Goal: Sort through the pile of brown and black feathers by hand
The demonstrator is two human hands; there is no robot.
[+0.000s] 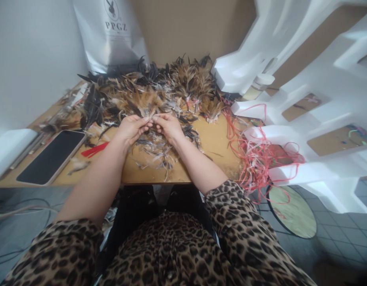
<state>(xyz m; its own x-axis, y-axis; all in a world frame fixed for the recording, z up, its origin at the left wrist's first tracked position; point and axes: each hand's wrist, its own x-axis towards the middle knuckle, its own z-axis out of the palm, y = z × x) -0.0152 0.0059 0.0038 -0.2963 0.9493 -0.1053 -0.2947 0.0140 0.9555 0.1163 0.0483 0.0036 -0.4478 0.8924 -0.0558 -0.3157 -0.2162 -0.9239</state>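
A yellowish table [213, 137] has its near edge under our forearms [102, 174], bare surface right of our right hand [169, 126]. Mid-table, a brown feather tuft [144, 101] fans away from us, long axis outward. Our left hand [134, 129] and right, fingers nearly closed, pinch its base, hiding it.

The feather bunch [145, 102] is golden brown, fanned out; its tips point away from the wearer. Its pinched base is partly hidden.
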